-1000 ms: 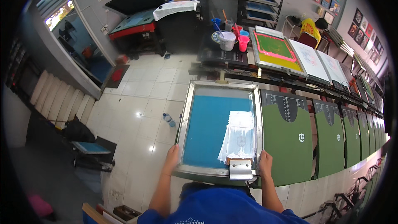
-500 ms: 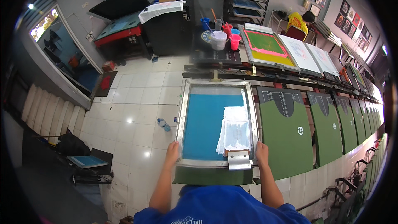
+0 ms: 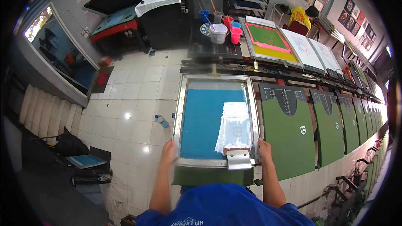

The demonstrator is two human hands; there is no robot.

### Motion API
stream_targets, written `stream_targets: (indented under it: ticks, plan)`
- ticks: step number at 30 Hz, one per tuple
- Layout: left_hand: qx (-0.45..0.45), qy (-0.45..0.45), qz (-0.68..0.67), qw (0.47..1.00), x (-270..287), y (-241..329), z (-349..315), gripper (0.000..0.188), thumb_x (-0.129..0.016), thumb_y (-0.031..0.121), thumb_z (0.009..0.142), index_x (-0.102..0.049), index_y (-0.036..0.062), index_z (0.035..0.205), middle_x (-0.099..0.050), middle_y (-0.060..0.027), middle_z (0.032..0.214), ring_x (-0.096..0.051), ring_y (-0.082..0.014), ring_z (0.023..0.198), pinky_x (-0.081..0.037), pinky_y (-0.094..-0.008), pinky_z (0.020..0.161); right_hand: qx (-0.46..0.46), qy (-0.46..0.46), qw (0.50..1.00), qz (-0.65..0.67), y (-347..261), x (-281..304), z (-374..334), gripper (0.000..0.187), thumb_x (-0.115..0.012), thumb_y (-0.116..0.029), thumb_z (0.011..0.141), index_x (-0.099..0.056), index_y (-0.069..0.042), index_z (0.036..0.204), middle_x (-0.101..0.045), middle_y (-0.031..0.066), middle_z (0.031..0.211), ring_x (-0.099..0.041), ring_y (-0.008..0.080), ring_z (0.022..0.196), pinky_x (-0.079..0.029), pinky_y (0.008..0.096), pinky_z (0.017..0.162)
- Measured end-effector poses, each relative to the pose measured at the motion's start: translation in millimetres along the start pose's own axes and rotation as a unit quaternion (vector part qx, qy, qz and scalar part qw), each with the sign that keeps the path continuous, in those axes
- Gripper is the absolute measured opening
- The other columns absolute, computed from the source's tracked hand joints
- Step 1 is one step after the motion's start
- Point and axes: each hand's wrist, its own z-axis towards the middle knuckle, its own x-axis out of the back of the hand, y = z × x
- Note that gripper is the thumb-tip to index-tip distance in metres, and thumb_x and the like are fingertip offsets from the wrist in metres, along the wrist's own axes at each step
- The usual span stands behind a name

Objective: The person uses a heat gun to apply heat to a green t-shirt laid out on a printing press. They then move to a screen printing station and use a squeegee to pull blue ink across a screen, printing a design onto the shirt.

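A metal-rimmed printing screen [image 3: 180,117] with blue mesh lies in front of me. My left hand [image 3: 168,152] grips its left rim near the lower corner, and my right hand [image 3: 264,150] is closed on the right rim opposite. White ink [image 3: 237,132] is spread over the right part of the mesh. Near the bottom edge, a squeegee [image 3: 239,160] with a bent metal handle rests on the screen beside that ink. Green fabric [image 3: 213,176] shows below the near rim; whatever lies under the screen is hidden.
To the right, several boards carry green shirts [image 3: 289,138] with small white prints. Beyond the screen stand a white ink tub [image 3: 219,33] and coloured cups [image 3: 235,35]. A plastic bottle [image 3: 161,121] lies on the tiled floor. Another person in yellow [image 3: 299,16] sits at the far right.
The whole view has shifted slightly, so the scene appears a little further left and up. Both hands stay on the screen's rim, and the squeegee keeps its place on it.
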Motion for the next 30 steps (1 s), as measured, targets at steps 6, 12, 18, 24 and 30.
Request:
stream_targets:
  ticks: [6,12,18,24,30]
  plan:
    - [0.1,0.029,-0.147,0.984,-18.1,-5.7,26.7,0.06,-0.036,0.046,0.101,-0.052,-0.0023,0.134,-0.057,-0.0127,0.126,-0.052,-0.0227,0.116,-0.039,-0.036,0.102,-0.093,-0.016,0.986,0.135,8.5,-7.5,40.4,0.037,-0.056,-0.024,0.098,-0.065,0.011,0.106,-0.07,0.0127,0.091,-0.067,0.0187,0.075,-0.054,0.0326,0.067]
    - [0.106,0.057,-0.21,0.97,-34.9,-5.3,45.7,0.063,-0.034,0.049,0.1,-0.054,-0.0037,0.128,-0.058,-0.016,0.123,-0.049,-0.0263,0.119,-0.038,-0.041,0.103,-0.072,0.032,0.99,0.12,27.0,-14.1,66.0,0.036,-0.059,-0.024,0.097,-0.067,0.011,0.102,-0.07,0.0113,0.088,-0.065,0.0172,0.071,-0.052,0.0313,0.065]
    - [0.079,0.132,-0.162,0.975,-45.0,-20.6,57.3,0.055,-0.035,0.045,0.101,-0.061,-0.0005,0.116,-0.061,-0.0117,0.117,-0.052,-0.023,0.113,-0.041,-0.0401,0.097,-0.049,0.056,0.994,0.083,30.6,-18.4,82.8,0.036,-0.06,-0.025,0.096,-0.068,0.01,0.101,-0.069,0.0101,0.089,-0.064,0.0153,0.073,-0.051,0.0303,0.066]
    - [0.047,0.205,-0.076,0.975,-39.0,-14.8,45.1,0.047,-0.038,0.04,0.101,-0.064,0.0012,0.108,-0.064,-0.01,0.109,-0.056,-0.0221,0.105,-0.041,-0.0388,0.094,-0.046,-0.024,0.995,0.09,30.8,-7.4,78.7,0.038,-0.054,-0.026,0.1,-0.066,0.009,0.108,-0.069,0.0098,0.092,-0.064,0.016,0.077,-0.051,0.0304,0.071]
    - [-0.043,0.229,0.01,0.972,-17.8,6.9,22.6,0.034,-0.043,0.029,0.1,-0.064,0.0011,0.1,-0.064,-0.0079,0.1,-0.058,-0.0185,0.095,-0.045,-0.0327,0.085,0.069,0.018,0.995,0.069,21.0,-5.2,24.5,0.05,-0.039,-0.034,0.104,-0.063,0.009,0.114,-0.066,0.0168,0.112,-0.061,0.0198,0.102,-0.046,0.031,0.092]
